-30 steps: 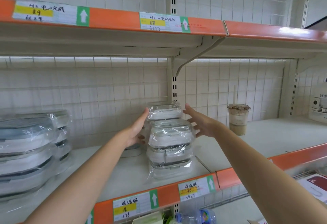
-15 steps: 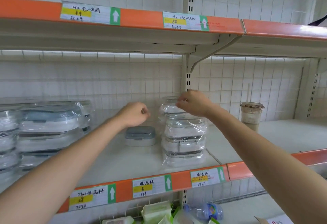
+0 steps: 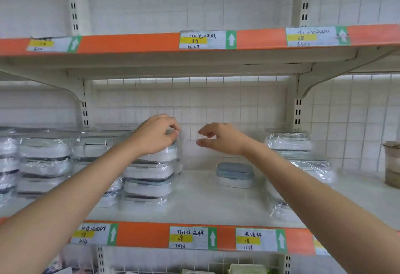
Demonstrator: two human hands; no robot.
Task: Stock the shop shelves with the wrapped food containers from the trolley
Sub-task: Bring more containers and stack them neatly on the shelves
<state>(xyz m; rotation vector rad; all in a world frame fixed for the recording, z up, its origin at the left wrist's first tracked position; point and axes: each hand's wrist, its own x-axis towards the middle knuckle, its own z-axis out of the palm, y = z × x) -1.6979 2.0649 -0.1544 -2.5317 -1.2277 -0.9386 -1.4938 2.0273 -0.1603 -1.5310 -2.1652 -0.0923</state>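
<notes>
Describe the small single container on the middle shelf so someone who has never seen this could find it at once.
Start at the middle shelf with the orange price strip. Between two wrapped stacks, below the right hand, sits the small container. Unlike its neighbours it stands alone, one low white box with a grey-blue lid.

left hand (image 3: 157,136) grips wrap atop wrapped container stack (image 3: 151,174); right hand (image 3: 220,138) hovers beside, fingers loosely curled, above small grey-lidded container (image 3: 234,175).

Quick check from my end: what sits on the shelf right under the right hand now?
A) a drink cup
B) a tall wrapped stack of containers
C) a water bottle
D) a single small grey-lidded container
D: a single small grey-lidded container sits alone on the shelf below the right hand, between the wrapped stacks either side.
</notes>
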